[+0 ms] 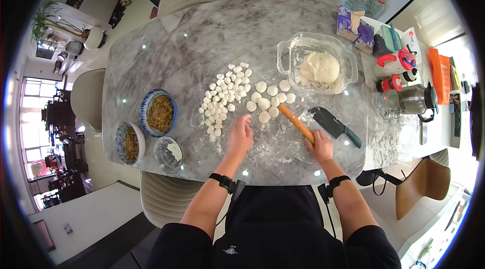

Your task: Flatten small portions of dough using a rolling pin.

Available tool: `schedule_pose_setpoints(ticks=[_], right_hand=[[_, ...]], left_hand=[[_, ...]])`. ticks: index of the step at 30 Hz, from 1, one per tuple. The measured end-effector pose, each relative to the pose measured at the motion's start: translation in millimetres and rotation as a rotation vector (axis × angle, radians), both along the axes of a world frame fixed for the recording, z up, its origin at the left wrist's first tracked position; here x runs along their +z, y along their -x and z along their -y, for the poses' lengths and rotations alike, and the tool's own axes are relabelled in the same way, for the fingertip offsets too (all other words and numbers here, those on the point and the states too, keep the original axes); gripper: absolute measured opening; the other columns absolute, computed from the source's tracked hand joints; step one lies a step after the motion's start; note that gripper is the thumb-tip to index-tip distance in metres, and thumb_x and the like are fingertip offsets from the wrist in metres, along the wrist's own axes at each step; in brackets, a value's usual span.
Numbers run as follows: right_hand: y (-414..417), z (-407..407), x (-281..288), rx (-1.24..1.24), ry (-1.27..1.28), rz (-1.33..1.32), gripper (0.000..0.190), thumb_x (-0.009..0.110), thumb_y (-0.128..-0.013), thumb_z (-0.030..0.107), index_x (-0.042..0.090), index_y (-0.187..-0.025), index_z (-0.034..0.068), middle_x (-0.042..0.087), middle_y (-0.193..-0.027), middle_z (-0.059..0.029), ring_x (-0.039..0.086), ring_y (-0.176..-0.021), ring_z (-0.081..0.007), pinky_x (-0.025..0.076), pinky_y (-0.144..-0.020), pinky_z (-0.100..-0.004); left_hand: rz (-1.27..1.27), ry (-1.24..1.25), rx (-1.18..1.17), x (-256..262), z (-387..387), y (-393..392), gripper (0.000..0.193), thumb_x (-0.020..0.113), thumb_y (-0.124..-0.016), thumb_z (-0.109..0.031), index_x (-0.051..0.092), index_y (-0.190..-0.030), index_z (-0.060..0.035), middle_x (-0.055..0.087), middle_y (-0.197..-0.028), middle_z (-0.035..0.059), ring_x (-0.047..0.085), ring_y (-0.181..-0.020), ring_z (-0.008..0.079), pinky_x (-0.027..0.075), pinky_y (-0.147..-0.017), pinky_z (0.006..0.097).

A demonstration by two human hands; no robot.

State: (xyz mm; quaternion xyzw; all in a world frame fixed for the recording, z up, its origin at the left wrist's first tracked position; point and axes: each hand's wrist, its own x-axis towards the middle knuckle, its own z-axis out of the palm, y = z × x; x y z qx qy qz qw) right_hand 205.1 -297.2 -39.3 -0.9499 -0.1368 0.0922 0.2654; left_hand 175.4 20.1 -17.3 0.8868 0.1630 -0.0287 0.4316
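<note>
My right hand (320, 146) is closed on the near end of a wooden rolling pin (296, 123), whose far end lies by several flattened dough rounds (264, 103). My left hand (240, 132) hovers or rests just right of many small dough pieces (223, 96); whether its fingers hold anything cannot be told. Right of the pin lies a cleaver with a dark blade (329, 122). Behind it, a glass baking dish (285, 59) holds a large lump of dough (322, 67). Loose flour is scattered over the marble table (235, 34).
At the left stand two patterned bowls of brown filling (161, 113) (131, 144) and a glass bowl of flour (168, 154). A steel jug (413, 99), bottles and purple boxes (350, 26) crowd the right side. Chairs surround the table.
</note>
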Motion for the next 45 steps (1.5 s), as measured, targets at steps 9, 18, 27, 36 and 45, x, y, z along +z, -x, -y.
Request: schedule_pose_setpoints(ticks=[9,18,27,36,45], right_hand=[[0.8,-1.9,-1.2,-0.003,-0.001,0.015,0.031,0.069,-0.085,0.03,0.061,-0.108,0.011,0.063,-0.099,-0.0095,0.063,-0.094,-0.0324,0.052,-0.08,-0.0425],[-1.4,-1.7,-1.3,-0.001,0.011,0.004,0.03,0.07,-0.085,0.03,0.062,-0.108,0.012,0.063,-0.1,-0.0092,0.063,-0.094,-0.0319,0.052,-0.081,-0.0422],[-1.0,-2.0,-2.8,-0.006,0.044,0.021,0.029,0.07,-0.085,0.03,0.062,-0.106,0.011,0.063,-0.097,-0.0092,0.064,-0.092,-0.0318,0.052,-0.08,-0.0421],[0.8,-3.2,-5.7,0.01,0.04,0.031,0.028,0.07,-0.085,0.028,0.063,-0.105,0.01,0.064,-0.097,-0.0096,0.064,-0.091,-0.0325,0.052,-0.077,-0.0432],[-1.4,-6.1,2.1,-0.002,0.005,0.028,0.027,0.069,-0.086,0.028,0.062,-0.105,0.01,0.064,-0.098,-0.0097,0.063,-0.093,-0.0329,0.052,-0.079,-0.0432]], left_hand=[[0.036,-0.628,-0.269,-21.1,-62.5,-28.4,0.041,0.073,-0.082,-0.012,0.059,-0.121,-0.014,0.056,-0.118,0.0055,0.055,-0.11,0.0314,0.046,-0.094,0.0442],[0.052,-0.187,-0.264,-40.9,-36.0,30.8,0.037,0.066,-0.085,-0.012,0.058,-0.122,-0.0141,0.05,-0.122,0.0113,0.051,-0.116,0.0355,0.047,-0.093,0.0464],[0.18,-0.607,-0.276,-36.2,15.7,-6.7,0.073,0.06,-0.092,-0.04,0.028,-0.156,-0.0211,0.028,-0.156,0.0142,0.029,-0.142,0.037,0.016,-0.115,0.0561],[0.154,-0.662,-0.355,-28.8,17.2,-13.7,0.072,0.054,-0.095,-0.044,0.025,-0.157,-0.021,0.019,-0.162,0.017,0.022,-0.148,0.0348,0.012,-0.117,0.0577],[-0.253,0.354,0.271,-30.7,-29.0,40.7,0.026,0.053,-0.093,-0.007,0.053,-0.119,-0.0058,0.052,-0.13,0.0182,0.052,-0.122,0.0334,0.046,-0.094,0.0405]])
